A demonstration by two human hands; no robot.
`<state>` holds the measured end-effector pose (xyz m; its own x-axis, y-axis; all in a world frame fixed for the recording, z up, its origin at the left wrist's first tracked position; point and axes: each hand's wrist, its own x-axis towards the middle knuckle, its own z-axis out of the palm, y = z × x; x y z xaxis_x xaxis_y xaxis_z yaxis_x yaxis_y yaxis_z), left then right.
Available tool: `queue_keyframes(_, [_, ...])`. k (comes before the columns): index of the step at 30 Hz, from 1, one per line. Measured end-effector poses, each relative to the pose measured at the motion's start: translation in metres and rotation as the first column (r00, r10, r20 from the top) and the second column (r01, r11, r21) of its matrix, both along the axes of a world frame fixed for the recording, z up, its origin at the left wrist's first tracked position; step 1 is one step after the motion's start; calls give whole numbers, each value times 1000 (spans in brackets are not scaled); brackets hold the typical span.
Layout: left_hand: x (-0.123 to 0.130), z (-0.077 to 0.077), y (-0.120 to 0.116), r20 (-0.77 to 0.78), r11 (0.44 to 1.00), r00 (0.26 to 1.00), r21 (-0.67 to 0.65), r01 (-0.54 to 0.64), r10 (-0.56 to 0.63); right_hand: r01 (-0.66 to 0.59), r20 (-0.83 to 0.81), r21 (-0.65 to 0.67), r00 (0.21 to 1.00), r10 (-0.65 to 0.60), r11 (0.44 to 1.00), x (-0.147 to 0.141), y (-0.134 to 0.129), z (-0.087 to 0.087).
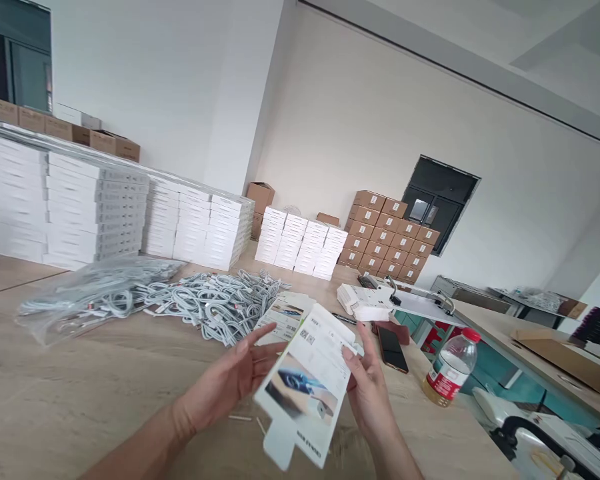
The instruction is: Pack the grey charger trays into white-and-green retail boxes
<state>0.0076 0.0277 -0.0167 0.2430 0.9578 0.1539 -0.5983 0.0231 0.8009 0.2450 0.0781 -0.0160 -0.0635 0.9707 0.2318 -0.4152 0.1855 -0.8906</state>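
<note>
A white flat carton [310,387] with a printed photo of a cable and end flaps sticking out is tilted in front of me. My right hand [370,380] grips its right edge, thumb on the printed face. At the carton's left side, my left hand [233,377] is open, thumb stretched out; some fingertips are behind the carton, and whether they touch it I cannot tell. More printed flat cartons [284,313] lie on the table just beyond. A pile of coiled pale grey cables [220,300] spreads behind my left hand.
A plastic bag of cables [100,293] lies at the left. Stacked white boxes [95,207] line the table's back. At the right are a phone [393,348], a red-capped bottle [453,367] and a stack of white cards or cartons [365,303]. Brown cartons [385,233] are piled farther back.
</note>
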Motion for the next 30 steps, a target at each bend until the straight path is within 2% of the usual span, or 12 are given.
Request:
queue_keyframes(2, [-3,4,0,-175,986,970,50,-161,167,-62,42,0,997,62,998,-4,-3,-2])
queue_keyframes(4, [0,2,-1,-355,956,888,133,-261,292,-106,75,11,992,105,994,-12,-8,-5])
queue_keyframes(6, [5,-3,-2,-449,935,821,196,-295,353,-127,81,37,989,124,991,-19,-11,-6])
queue_keyframes(8, [10,-7,-3,-478,928,796,212,-305,371,-128,68,59,990,124,990,-23,-13,-6])
queue_keyframes(14, [15,-9,-4,-456,949,834,197,-245,310,-62,175,50,983,52,997,-21,-10,-11])
queue_keyframes(17, [15,-7,-5,-407,953,864,181,-242,297,-77,233,61,971,61,995,-21,-10,-18])
queue_keyframes(21, [12,-3,-8,-325,963,907,103,-248,268,-80,166,13,983,77,997,-23,-10,-21])
queue_keyframes(23, [10,0,-10,-317,976,923,86,-200,217,-87,120,-29,989,90,996,-23,-9,-18])
queue_keyframes(25, [9,2,-13,-319,987,935,86,-132,153,-120,140,-45,982,126,992,-21,-9,-15])
queue_keyframes(27, [9,4,-15,-324,993,941,88,-73,97,-133,220,-12,967,132,991,-18,-7,-12])
queue_keyframes(30, [9,4,-14,-324,994,943,96,-49,78,-66,340,133,940,17,989,-14,-5,-11])
